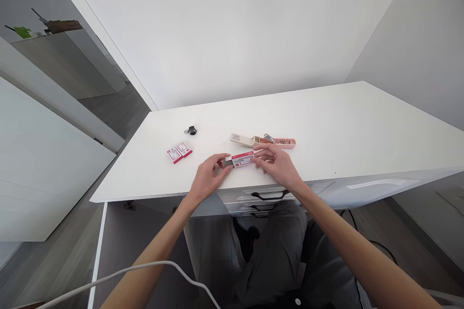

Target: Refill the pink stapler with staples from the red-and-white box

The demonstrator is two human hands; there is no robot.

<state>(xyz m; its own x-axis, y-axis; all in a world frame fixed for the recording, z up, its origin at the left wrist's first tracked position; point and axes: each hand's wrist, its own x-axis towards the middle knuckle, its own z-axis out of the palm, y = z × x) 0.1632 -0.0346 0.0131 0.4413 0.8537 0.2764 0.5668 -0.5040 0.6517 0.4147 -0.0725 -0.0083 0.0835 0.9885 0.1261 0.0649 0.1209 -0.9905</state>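
Between my hands, just above the white desktop, is a small red-and-white staple box (242, 159) with its left end open. A dark grey block, apparently staples (228, 162), shows at that end. My left hand (207, 176) has thumb and fingers closed around the open end. My right hand (277, 165) pinches the box's other end. Right behind it lies a long, slim case (290, 143), with a pink tray and a cream lid (241, 139). Small items sit in the tray, and a shiny metal piece (268, 137) rests on it.
Two more red-and-white boxes (180, 152) lie side by side at the left of the desk (326, 125). Behind them is a small black-and-silver object (190, 130), perhaps a key. Black drawer handles (270, 196) jut out below the front edge. A white cable (159, 263) crosses my left forearm.
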